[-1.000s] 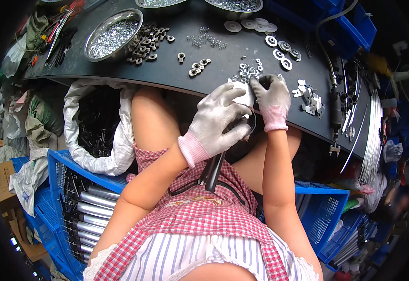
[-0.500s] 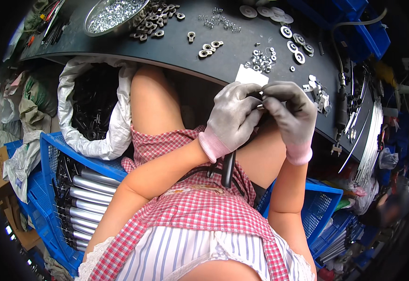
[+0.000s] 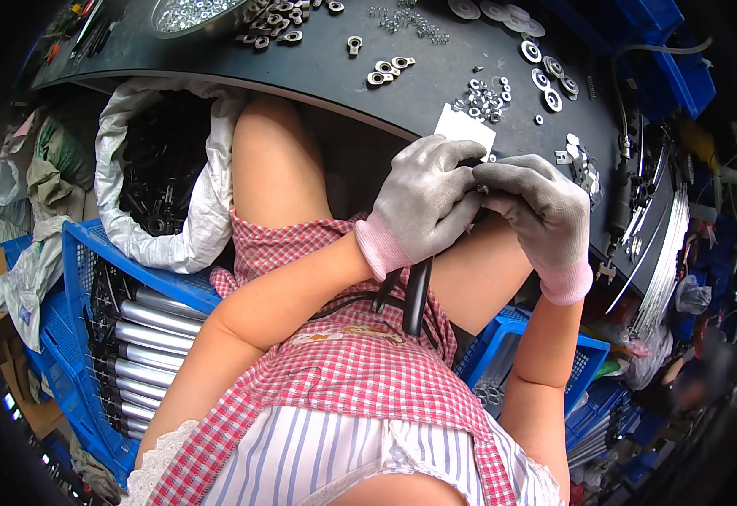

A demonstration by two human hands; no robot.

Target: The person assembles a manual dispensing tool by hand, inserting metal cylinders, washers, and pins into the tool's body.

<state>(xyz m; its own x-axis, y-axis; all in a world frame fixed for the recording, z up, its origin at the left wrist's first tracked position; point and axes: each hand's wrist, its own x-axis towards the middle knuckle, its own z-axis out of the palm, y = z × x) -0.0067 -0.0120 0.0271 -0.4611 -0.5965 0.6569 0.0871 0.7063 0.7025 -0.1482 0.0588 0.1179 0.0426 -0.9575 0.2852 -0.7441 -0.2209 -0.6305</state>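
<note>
My left hand (image 3: 426, 198), in a grey-coated glove with a pink cuff, is closed over my lap at the table's edge. From beneath it a black tube-shaped part (image 3: 416, 297) sticks out toward my apron, a shorter black piece (image 3: 388, 289) beside it. Its upper end is hidden by the glove. My right hand (image 3: 541, 202), gloved alike, has its fingers pinched together against the left fingertips; whatever sits between them is hidden. Just beyond the hands lies a white card (image 3: 467, 129), with a pile of small metal nuts (image 3: 482, 101) behind it.
On the dark table (image 3: 318, 76) lie metal lugs (image 3: 385, 72), springs (image 3: 410, 24), round discs (image 3: 552, 99) and a bowl of nuts (image 3: 195, 15). A white sack (image 3: 113, 169) of black parts and a blue crate (image 3: 77, 253) of silver tubes stand left; another blue crate (image 3: 588, 363) is right.
My right hand has shifted slightly right and down, its fingers now flatter over the left fingertips. The small shiny piece seen between the hands is now covered. The whole view has shifted slightly.
</note>
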